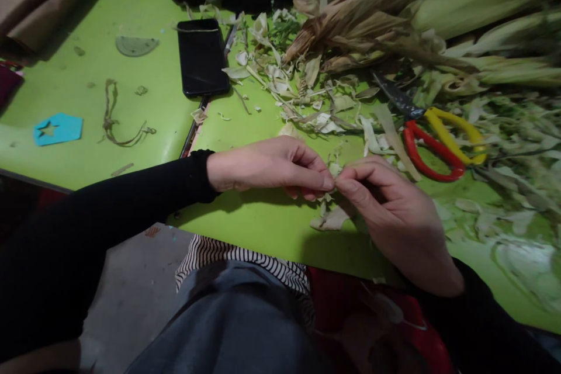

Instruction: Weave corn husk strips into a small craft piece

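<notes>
text: none readable | labels: none readable | brands: none readable | numbers: none readable | signs: none readable

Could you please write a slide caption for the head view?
Left hand and right hand pinch close together above a green table, near scissors and dry husks.
</notes>
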A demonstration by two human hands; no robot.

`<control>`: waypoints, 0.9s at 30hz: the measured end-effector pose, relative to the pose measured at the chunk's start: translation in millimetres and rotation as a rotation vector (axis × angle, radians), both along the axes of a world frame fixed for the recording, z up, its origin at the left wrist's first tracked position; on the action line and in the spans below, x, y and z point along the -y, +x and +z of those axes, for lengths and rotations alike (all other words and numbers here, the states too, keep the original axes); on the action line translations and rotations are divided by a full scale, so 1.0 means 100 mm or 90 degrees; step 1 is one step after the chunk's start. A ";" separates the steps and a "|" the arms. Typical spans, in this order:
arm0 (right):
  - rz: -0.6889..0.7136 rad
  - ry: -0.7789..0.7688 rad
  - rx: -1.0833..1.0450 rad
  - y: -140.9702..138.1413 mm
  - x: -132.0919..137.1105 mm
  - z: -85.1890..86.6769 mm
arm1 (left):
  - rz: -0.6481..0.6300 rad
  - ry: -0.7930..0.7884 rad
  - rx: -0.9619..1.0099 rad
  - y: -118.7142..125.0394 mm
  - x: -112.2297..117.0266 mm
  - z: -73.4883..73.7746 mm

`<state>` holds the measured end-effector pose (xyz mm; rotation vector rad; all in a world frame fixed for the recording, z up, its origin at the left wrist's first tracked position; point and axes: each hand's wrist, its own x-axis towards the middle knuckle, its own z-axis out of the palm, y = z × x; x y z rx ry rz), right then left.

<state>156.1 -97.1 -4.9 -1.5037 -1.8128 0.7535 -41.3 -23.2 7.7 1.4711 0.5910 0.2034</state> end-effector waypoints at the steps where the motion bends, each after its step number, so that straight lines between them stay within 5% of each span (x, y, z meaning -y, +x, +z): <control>1: -0.003 -0.008 -0.007 0.01 0.00 0.00 | 0.006 0.019 -0.001 0.00 0.00 0.00; 7: -0.011 -0.010 -0.031 0.02 -0.01 -0.01 | 0.077 0.196 -0.006 0.01 0.06 0.02; 16: -0.025 -0.033 -0.055 0.01 0.00 -0.01 | 0.072 0.164 0.018 0.01 0.08 0.01; 27: -0.055 -0.139 -0.156 0.03 0.01 -0.01 | 0.055 0.325 -0.069 -0.02 0.05 0.05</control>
